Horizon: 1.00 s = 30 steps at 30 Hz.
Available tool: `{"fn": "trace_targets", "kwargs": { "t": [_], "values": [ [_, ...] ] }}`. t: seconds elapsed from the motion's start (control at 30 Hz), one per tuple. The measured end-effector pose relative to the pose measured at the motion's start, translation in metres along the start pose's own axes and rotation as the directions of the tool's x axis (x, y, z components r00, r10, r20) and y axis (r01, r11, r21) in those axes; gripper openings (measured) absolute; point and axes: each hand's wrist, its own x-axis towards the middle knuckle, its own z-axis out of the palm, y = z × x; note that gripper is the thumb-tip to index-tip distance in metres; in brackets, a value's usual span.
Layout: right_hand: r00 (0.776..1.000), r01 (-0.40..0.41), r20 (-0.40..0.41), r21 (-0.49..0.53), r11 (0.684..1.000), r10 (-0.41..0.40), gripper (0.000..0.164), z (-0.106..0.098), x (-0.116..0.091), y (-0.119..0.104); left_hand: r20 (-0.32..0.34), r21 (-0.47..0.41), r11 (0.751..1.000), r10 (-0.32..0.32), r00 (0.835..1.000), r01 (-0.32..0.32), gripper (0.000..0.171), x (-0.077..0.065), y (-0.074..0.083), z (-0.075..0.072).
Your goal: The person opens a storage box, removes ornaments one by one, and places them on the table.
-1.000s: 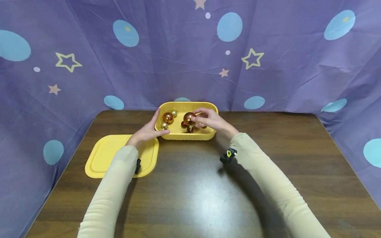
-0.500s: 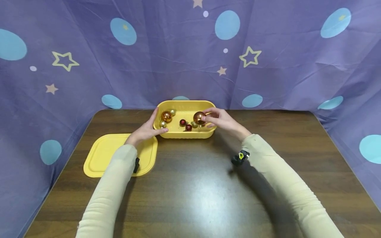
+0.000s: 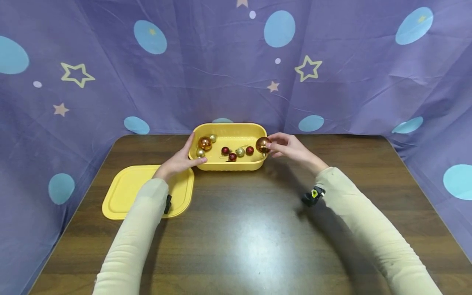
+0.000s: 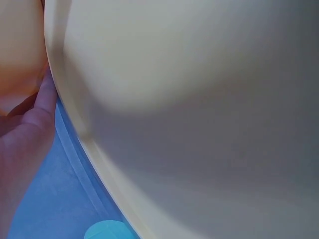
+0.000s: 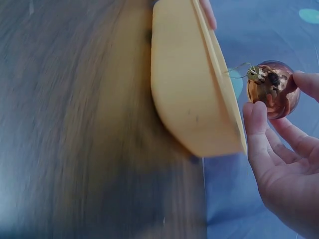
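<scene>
At the table's back edge stands a yellow plastic box (image 3: 230, 166), uncovered. My left hand (image 3: 179, 161) grips its left end, thumb over the near rim and fingers along the side. With fingertips and thumb my right hand (image 3: 293, 149) pinches a shiny copper Christmas bauble (image 3: 263, 145) at the box's right rim. Its gold cap and string loop (image 5: 255, 74) show in the right wrist view. Inside the box, another copper bauble (image 3: 205, 143) lies left beside small gold baubles (image 3: 200, 153). Small dark red baubles (image 3: 225, 151) and a glittery gold bauble (image 3: 240, 152) lie toward the middle and right.
A yellow lid (image 3: 127, 190) lies flat on the wooden table (image 3: 221, 229) at the left, partly under my left forearm. Behind the table hangs a purple curtain (image 3: 228, 90) with stars and blue spots. Black wrist cameras (image 3: 313, 196) sit on both wrists.
My right hand has lifted the copper bauble from over the middle of the box rightward to its right rim, uncovering the small baubles below. My left hand has kept its grip on the box.
</scene>
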Motion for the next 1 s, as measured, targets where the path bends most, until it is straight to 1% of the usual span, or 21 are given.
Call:
{"fn": "trace_targets", "kwargs": {
  "t": [0.13,0.27,0.37,0.43,0.57,0.7,0.8,0.9,1.0],
  "values": [
    [1.000,-0.006,-0.023,-0.016,1.000,0.005,0.043,-0.012,-0.007,0.004,0.009,-0.021,1.000,-0.020,1.000,0.020,0.105,-0.004,0.006,-0.002],
    [0.999,-0.022,-0.046,-0.020,1.000,0.021,0.043,-0.020,-0.013,0.009,0.028,-0.051,0.998,-0.021,0.999,0.023,0.103,-0.013,0.025,-0.004],
    [0.997,-0.039,-0.064,-0.015,0.999,0.038,0.043,-0.025,-0.018,0.015,0.036,-0.054,0.998,-0.017,0.999,0.019,0.100,-0.020,0.038,-0.004],
    [0.996,-0.047,-0.078,-0.013,0.999,0.046,0.043,-0.028,-0.020,0.020,0.035,-0.054,0.998,-0.018,0.999,0.019,0.099,-0.021,0.041,-0.004],
    [0.992,-0.070,-0.104,-0.012,0.997,0.069,0.043,-0.032,-0.025,0.035,0.038,-0.065,0.998,-0.013,0.999,0.015,0.099,-0.021,0.042,-0.003],
    [0.985,-0.124,-0.121,-0.029,0.992,0.120,0.045,-0.033,-0.031,0.050,0.021,-0.033,0.999,0.003,1.000,-0.002,0.103,-0.007,0.017,0.001],
    [0.979,-0.156,-0.138,-0.043,0.987,0.149,0.046,-0.034,-0.034,0.059,0.014,-0.030,1.000,0.011,1.000,-0.010,0.104,-0.001,0.007,0.002],
    [0.977,-0.157,-0.149,-0.029,0.987,0.151,0.045,-0.034,-0.035,0.064,0.027,-0.057,0.998,0.001,1.000,0.001,0.103,-0.008,0.021,0.000],
    [0.978,-0.138,-0.161,-0.023,0.990,0.133,0.044,-0.034,-0.035,0.067,0.030,-0.068,0.998,0.000,1.000,0.002,0.101,-0.015,0.034,-0.002]
  ]
}}
